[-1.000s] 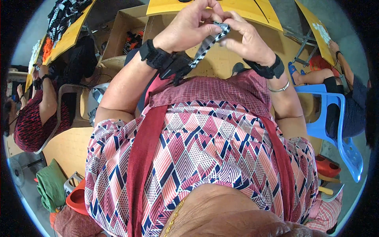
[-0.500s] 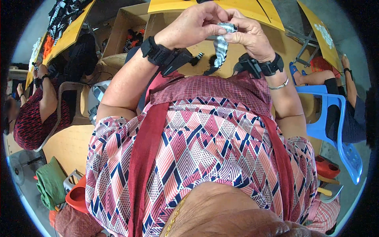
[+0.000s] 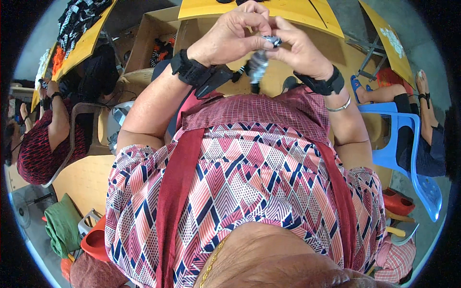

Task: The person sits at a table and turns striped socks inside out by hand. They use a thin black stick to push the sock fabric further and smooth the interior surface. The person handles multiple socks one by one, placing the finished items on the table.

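Note:
Up near the yellow table's edge, both hands pinch the top of a black-and-white striped fabric piece (image 3: 259, 66), narrow and sock-like. Its lower part hangs free, blurred, and ends in black. My left hand (image 3: 242, 32) has thumb and forefinger closed on the top end. From the other side, my right hand (image 3: 303, 52) grips the same end between thumb and fingers. Just what the fingertips press on is partly hidden. Another small striped scrap (image 3: 238, 75) shows beyond my left wrist.
Ahead is a yellow table (image 3: 283, 14) with dark pieces at its edge. A cardboard box (image 3: 145, 48) at left holds orange-and-black striped pieces. Striped fabric is heaped (image 3: 79, 21) on the left table. People sit on both sides; a blue chair (image 3: 394, 139) stands right.
Both hands have shifted slightly left with the striped piece. Its hanging end has swung left and is blurred. My left fingers have changed position around the top end.

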Demonstrator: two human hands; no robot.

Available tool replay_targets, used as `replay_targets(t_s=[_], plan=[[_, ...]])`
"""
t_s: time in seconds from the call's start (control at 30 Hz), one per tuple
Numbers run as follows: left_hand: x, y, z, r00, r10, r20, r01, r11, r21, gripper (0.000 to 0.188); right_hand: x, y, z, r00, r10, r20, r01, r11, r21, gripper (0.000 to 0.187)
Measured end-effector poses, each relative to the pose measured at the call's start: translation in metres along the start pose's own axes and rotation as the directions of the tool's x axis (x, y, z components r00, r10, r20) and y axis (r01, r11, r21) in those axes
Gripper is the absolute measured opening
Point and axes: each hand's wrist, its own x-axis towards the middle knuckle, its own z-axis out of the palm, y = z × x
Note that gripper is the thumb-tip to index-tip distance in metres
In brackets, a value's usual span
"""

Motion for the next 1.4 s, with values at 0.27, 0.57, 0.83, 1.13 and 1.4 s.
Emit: replay_targets(t_s=[0.27, 0.57, 0.83, 1.13, 1.4], plan=[[-0.004, 0.008, 0.007, 0.968, -0.248, 0.047, 0.247, 0.899, -0.362, 0.010, -0.003, 0.010, -0.013, 0.999, -0.031, -0.021, 0.034, 0.991, 0.133, 0.020], [-0.019, -0.004, 0.013, 0.967, -0.252, 0.045, 0.251, 0.968, 0.031, 0.026, -0.014, -0.004, 0.008, 0.931, 0.364, -0.032, -0.145, 0.447, 0.883, 0.010], [-0.012, 0.004, 0.009, 0.954, -0.239, 0.179, 0.292, 0.872, -0.393, 0.025, -0.016, 0.002, 0.001, 0.961, 0.275, -0.027, -0.166, 0.653, 0.739, 0.013], [0.003, 0.022, 0.010, 0.938, -0.325, -0.124, 0.209, 0.811, -0.546, 0.008, -0.009, -0.014, 0.000, 0.957, 0.284, -0.058, -0.158, 0.680, 0.716, 0.025], [0.016, 0.004, 0.017, 0.856, -0.281, -0.433, 0.201, 0.954, -0.223, 0.008, 0.003, -0.015, 0.017, 0.902, 0.265, -0.341, 0.017, 0.768, 0.640, 0.016]])
